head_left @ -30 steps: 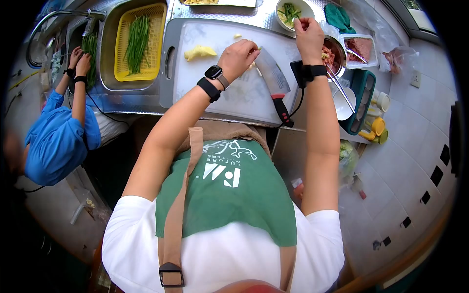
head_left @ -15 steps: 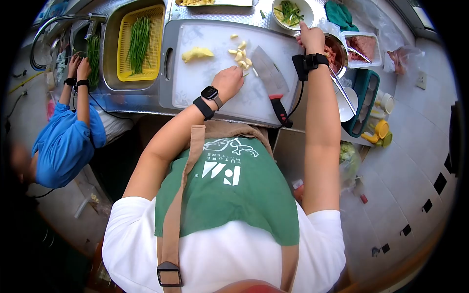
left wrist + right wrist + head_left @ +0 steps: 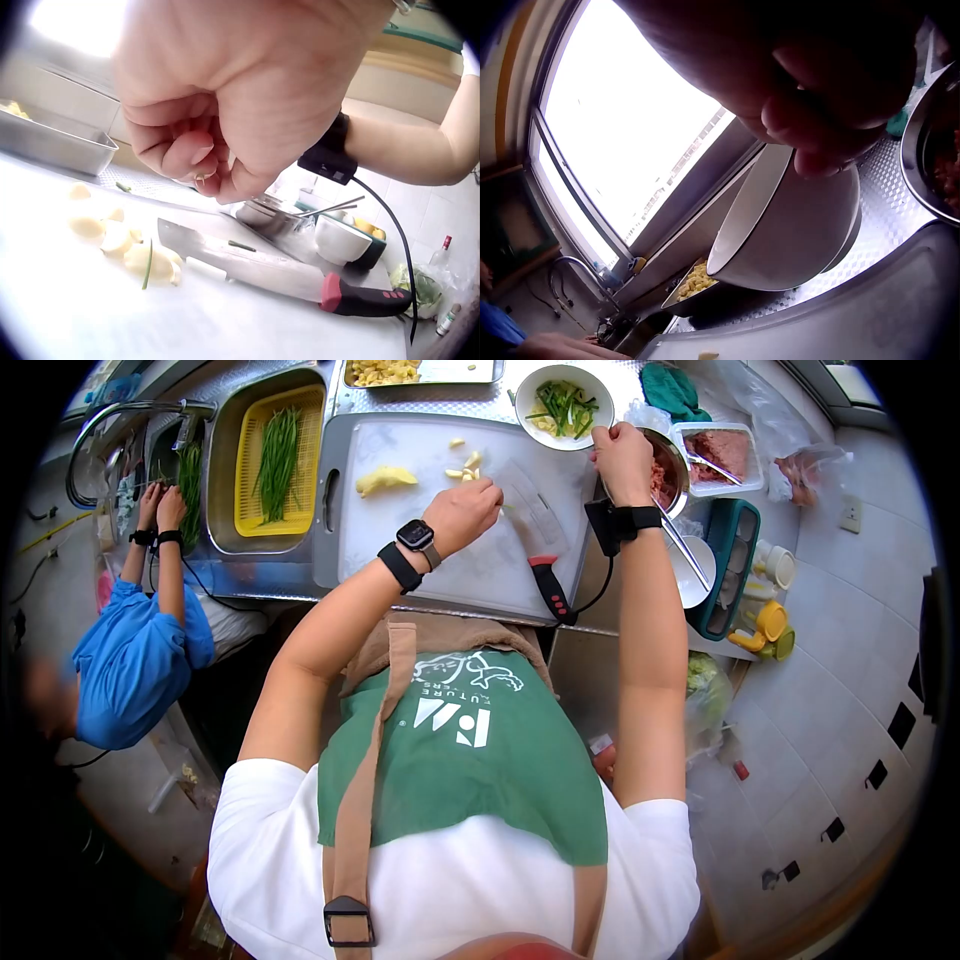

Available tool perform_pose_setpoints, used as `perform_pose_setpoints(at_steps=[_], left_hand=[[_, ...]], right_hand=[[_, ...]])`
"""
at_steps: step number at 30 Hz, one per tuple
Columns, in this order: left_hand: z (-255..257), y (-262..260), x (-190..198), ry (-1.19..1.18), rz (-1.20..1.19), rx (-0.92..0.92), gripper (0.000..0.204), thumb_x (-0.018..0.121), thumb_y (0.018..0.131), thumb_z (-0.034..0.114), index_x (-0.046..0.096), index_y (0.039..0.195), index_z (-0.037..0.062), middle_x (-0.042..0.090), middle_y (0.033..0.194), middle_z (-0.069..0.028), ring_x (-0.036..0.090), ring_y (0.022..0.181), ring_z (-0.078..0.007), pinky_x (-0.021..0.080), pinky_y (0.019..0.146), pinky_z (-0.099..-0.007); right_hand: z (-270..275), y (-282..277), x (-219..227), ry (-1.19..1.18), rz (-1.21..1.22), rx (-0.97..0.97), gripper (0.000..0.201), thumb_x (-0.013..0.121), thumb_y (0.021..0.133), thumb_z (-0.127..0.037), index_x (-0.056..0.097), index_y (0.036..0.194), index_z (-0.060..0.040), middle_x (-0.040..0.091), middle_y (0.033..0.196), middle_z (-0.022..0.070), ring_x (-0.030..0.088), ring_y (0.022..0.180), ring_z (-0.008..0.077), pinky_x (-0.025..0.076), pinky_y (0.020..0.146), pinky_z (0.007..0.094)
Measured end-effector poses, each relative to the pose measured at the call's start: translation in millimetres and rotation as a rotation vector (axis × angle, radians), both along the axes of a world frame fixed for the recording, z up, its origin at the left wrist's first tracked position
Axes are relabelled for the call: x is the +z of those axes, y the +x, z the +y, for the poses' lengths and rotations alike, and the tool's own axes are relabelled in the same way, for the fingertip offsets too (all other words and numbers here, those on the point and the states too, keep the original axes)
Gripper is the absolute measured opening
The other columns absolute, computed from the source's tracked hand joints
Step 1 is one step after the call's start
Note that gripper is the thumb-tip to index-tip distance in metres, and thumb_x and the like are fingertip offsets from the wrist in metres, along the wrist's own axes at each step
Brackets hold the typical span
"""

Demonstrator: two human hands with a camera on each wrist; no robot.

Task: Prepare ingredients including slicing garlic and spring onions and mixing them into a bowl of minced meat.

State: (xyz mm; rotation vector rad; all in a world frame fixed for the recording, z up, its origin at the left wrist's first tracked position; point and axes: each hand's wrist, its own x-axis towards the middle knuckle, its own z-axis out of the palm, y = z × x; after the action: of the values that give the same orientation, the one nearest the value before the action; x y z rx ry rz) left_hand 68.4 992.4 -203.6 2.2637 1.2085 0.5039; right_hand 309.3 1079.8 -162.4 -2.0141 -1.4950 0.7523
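My left hand (image 3: pixel 488 492) hovers over the white cutting board (image 3: pixel 400 530), fingers curled into a loose fist that pinches a tiny pale bit (image 3: pixel 200 178). Just beyond it lie several pale chopped pieces (image 3: pixel 465 464) and a larger yellow chunk (image 3: pixel 385 480). A cleaver with a red and black handle (image 3: pixel 545 585) lies flat on the board under and right of that hand. My right hand (image 3: pixel 607 438) grips the rim of a white bowl (image 3: pixel 540 380) holding cut green beans, at the board's far right corner. In the right wrist view the bowl (image 3: pixel 787 225) is tilted.
A metal bowl of minced meat (image 3: pixel 672 465), a plastic tray of mince (image 3: pixel 728 452) and an empty white bowl (image 3: pixel 695 575) stand to the right. A yellow basket of green beans (image 3: pixel 275 455) sits in the sink. Another person in blue (image 3: pixel 130 650) works at the far left.
My left hand drew back from the chopped pieces, then moved up over the blade again. My right hand has taken the white bowl's rim and brought it to the board's corner.
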Motion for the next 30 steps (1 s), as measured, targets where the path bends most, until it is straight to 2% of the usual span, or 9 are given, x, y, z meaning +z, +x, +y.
perform_pose_setpoints(at_steps=[5, 7, 10, 15, 21, 23, 25, 28, 30], left_hand=[[14.0, -2.3, 29.6, 0.087, -0.075, 0.013, 0.006, 0.064, 0.084, 0.011, 0.064, 0.088, 0.0068, 0.059, 0.082, -0.0076, 0.060, 0.075, -0.0272, 0.051, 0.068, -0.0364], [15.4, 11.7, 53.0, 0.309, -0.274, 0.139, 0.013, 0.067, 0.082, 0.011, 0.067, 0.094, 0.0064, 0.061, 0.086, -0.0055, 0.059, 0.075, -0.0247, 0.051, 0.069, -0.0348], [17.6, 24.7, 61.6, 0.351, -0.102, 0.101, 0.016, 0.069, 0.082, 0.013, 0.070, 0.096, 0.0066, 0.062, 0.085, -0.0041, 0.058, 0.074, -0.0227, 0.050, 0.070, -0.0334], [72.2, 7.4, 31.7, 0.221, -0.159, 0.278, 0.016, 0.067, 0.083, 0.012, 0.070, 0.098, 0.0095, 0.064, 0.095, -0.0073, 0.062, 0.081, -0.0257, 0.051, 0.073, -0.0363], [149.3, 26.9, -48.2, 0.298, 0.115, 0.082, 0.035, 0.052, 0.086, 0.000, 0.062, 0.117, 0.0133, 0.060, 0.113, -0.0079, 0.062, 0.099, -0.0297, 0.051, 0.085, -0.0387], [156.4, 35.1, -52.5, 0.164, 0.329, 0.063, 0.030, 0.052, 0.085, 0.000, 0.062, 0.111, 0.0117, 0.059, 0.111, -0.0089, 0.061, 0.099, -0.0306, 0.051, 0.086, -0.0395], [156.7, 35.4, -56.9, 0.236, 0.294, 0.097, 0.015, 0.051, 0.086, 0.002, 0.060, 0.097, 0.0057, 0.058, 0.102, -0.0119, 0.061, 0.097, -0.0313, 0.052, 0.080, -0.0410], [141.3, 23.4, -40.0, 0.133, 0.276, 0.111, 0.011, 0.055, 0.088, 0.007, 0.062, 0.095, 0.0047, 0.061, 0.096, -0.0111, 0.063, 0.089, -0.0298, 0.052, 0.072, -0.0388], [108.2, 12.3, -7.9, 0.044, -0.059, 0.077, 0.010, 0.061, 0.087, 0.012, 0.064, 0.093, 0.0053, 0.063, 0.088, -0.0092, 0.064, 0.078, -0.0250, 0.052, 0.068, -0.0353]], right_hand=[[-33.0, -0.8, 15.4, -0.079, 0.143, 0.038, 0.030, 0.058, 0.083, -0.023, 0.061, 0.071, 0.0048, 0.062, 0.056, 0.0140, 0.064, 0.050, 0.0219, 0.051, 0.055, 0.0328], [-51.5, -3.6, 18.6, -0.069, 0.106, 0.104, 0.030, 0.058, 0.084, -0.023, 0.061, 0.071, 0.0042, 0.061, 0.054, 0.0130, 0.063, 0.050, 0.0219, 0.050, 0.053, 0.0330], [-76.5, -10.4, 26.9, -0.154, 0.156, 0.120, 0.026, 0.058, 0.084, -0.019, 0.061, 0.072, 0.0038, 0.061, 0.054, 0.0123, 0.063, 0.049, 0.0199, 0.049, 0.052, 0.0318], [-107.0, -5.3, 14.8, -0.244, 0.271, 0.067, 0.026, 0.059, 0.084, -0.018, 0.058, 0.071, 0.0043, 0.059, 0.054, 0.0122, 0.061, 0.049, 0.0179, 0.047, 0.050, 0.0305], [-137.3, 7.1, 13.7, -0.232, 0.316, -0.070, 0.026, 0.059, 0.086, -0.017, 0.054, 0.070, 0.0032, 0.058, 0.055, 0.0103, 0.059, 0.049, 0.0142, 0.045, 0.048, 0.0290], [-148.8, 11.2, 15.9, -0.226, 0.373, -0.161, 0.026, 0.060, 0.088, -0.016, 0.053, 0.071, 0.0026, 0.058, 0.056, 0.0085, 0.059, 0.050, 0.0115, 0.044, 0.047, 0.0274], [-157.0, 16.8, 20.4, -0.240, 0.368, -0.159, 0.027, 0.059, 0.090, -0.016, 0.052, 0.071, 0.0020, 0.058, 0.057, 0.0067, 0.058, 0.051, 0.0099, 0.044, 0.047, 0.0259], [-163.0, 19.3, 20.6, -0.257, 0.370, -0.181, 0.027, 0.059, 0.090, -0.016, 0.052, 0.071, 0.0017, 0.058, 0.056, 0.0060, 0.057, 0.050, 0.0098, 0.043, 0.046, 0.0254], [-162.1, 17.0, 21.4, -0.239, 0.331, -0.164, 0.026, 0.060, 0.088, -0.015, 0.052, 0.070, 0.0015, 0.057, 0.055, 0.0063, 0.056, 0.049, 0.0095, 0.043, 0.047, 0.0257]])
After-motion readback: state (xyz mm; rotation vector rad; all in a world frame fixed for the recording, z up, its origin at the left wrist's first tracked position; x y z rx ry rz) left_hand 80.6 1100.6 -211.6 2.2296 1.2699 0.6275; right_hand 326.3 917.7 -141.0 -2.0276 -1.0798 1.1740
